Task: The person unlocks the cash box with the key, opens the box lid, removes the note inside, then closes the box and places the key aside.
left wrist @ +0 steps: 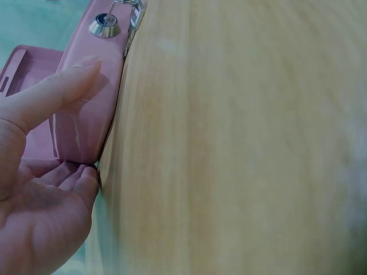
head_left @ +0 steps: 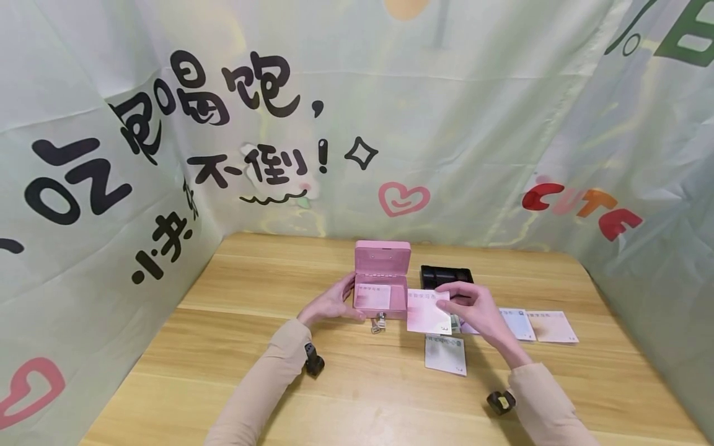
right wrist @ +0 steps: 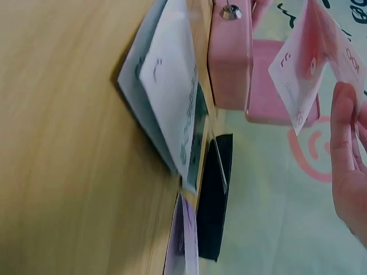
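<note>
A pink cash box [head_left: 382,313] stands with its lid raised, a pink banknote [head_left: 372,297] lying inside. My left hand [head_left: 330,299] holds the box at its left side, the thumb on the front wall and the other fingers at the side, as the left wrist view shows. Keys [head_left: 376,325] hang at the front lock [left wrist: 105,26]. To the right of the box, my right hand [head_left: 474,310] pinches a folded pink banknote [head_left: 428,311] between thumb and fingers, raised above the table. In the right wrist view this banknote [right wrist: 298,71] hangs half unfolded.
Behind the right hand lies a black case [head_left: 446,274], partly hidden. A pale folded banknote [head_left: 445,355] lies nearest the front. Farther right are a bluish banknote [head_left: 517,324] and a pinkish one [head_left: 553,327]. A printed curtain [head_left: 474,204] encloses the wooden table [head_left: 357,396].
</note>
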Action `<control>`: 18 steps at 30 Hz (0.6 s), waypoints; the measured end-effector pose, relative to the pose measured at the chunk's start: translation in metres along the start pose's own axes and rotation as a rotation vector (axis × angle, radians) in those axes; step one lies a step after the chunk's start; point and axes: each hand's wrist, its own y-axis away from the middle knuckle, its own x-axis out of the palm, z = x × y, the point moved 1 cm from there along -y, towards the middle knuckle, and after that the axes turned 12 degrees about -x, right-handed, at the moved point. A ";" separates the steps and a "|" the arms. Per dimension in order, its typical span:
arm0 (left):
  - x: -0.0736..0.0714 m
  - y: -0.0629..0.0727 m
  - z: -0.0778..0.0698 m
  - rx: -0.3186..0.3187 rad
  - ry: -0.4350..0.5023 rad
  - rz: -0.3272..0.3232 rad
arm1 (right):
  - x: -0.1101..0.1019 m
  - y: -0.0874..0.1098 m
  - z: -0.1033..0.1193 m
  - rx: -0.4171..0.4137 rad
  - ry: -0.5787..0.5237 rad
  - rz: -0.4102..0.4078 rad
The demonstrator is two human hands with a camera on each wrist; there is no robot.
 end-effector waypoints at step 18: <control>0.001 0.001 -0.002 -0.007 -0.010 -0.007 | -0.042 0.033 -0.004 0.057 0.081 0.035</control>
